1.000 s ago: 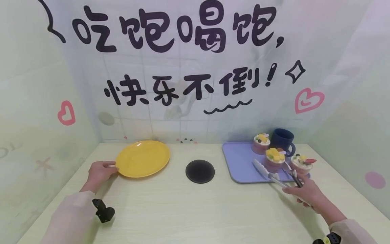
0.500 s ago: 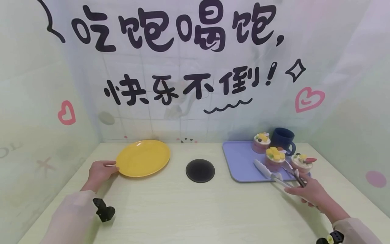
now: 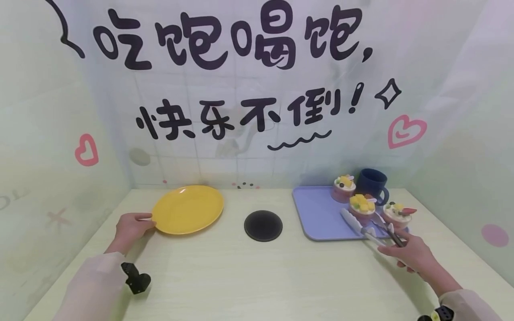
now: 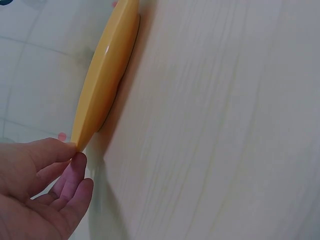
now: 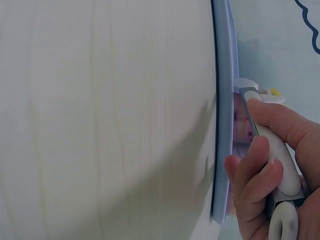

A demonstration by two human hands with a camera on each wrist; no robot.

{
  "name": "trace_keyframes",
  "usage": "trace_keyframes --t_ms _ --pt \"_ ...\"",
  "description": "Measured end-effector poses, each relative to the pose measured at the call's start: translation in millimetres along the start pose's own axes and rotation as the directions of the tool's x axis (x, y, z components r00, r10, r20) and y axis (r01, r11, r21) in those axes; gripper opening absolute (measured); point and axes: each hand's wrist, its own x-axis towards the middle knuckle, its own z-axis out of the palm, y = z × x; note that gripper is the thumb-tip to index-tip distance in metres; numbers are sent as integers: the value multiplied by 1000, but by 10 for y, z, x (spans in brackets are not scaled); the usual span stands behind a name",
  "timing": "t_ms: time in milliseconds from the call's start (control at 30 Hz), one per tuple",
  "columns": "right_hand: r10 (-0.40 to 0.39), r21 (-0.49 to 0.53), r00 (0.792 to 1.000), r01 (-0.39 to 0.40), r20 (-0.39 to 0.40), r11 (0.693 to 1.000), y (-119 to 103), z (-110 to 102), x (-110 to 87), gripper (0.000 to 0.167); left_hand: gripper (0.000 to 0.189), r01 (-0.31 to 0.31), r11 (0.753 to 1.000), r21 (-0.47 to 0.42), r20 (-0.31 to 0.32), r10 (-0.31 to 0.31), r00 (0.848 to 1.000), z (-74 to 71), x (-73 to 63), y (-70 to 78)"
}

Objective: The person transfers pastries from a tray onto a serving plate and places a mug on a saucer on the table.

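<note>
My left hand (image 3: 131, 227) pinches the near-left rim of a round yellow plate (image 3: 188, 209) between thumb and fingers. In the left wrist view the plate (image 4: 102, 80) shows edge-on, its rim between my fingertips (image 4: 79, 162). My right hand (image 3: 413, 254) grips a pair of tongs (image 3: 355, 223) with pale tips and metal arms. The tongs' tips stand apart, one on either side of a fruit-topped dessert cup (image 3: 362, 206) on the blue-purple tray (image 3: 311, 216). In the right wrist view the tongs' light handle (image 5: 277, 160) lies in my curled fingers, partly hiding the cup (image 5: 242, 120).
Two more dessert cups share the tray: one at the back (image 3: 343, 191), another on the right (image 3: 397, 217). A dark blue mug (image 3: 371, 183) stands behind them. A round black coaster (image 3: 263, 226) lies between plate and tray. Printed walls (image 3: 249, 169) enclose the table.
The tongs' left tip has moved right, closer to the middle cup, and the gap between the tips has narrowed. My right hand has shifted slightly right. My left hand and the plate look unmoved.
</note>
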Motion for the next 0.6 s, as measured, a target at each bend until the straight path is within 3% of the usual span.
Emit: trace_keyframes --t_ms 600 --pt "36 5 998 -36 -55 999 36 23 20 99 51 -18 1000 19 -1 18 1000 8 13 -23"
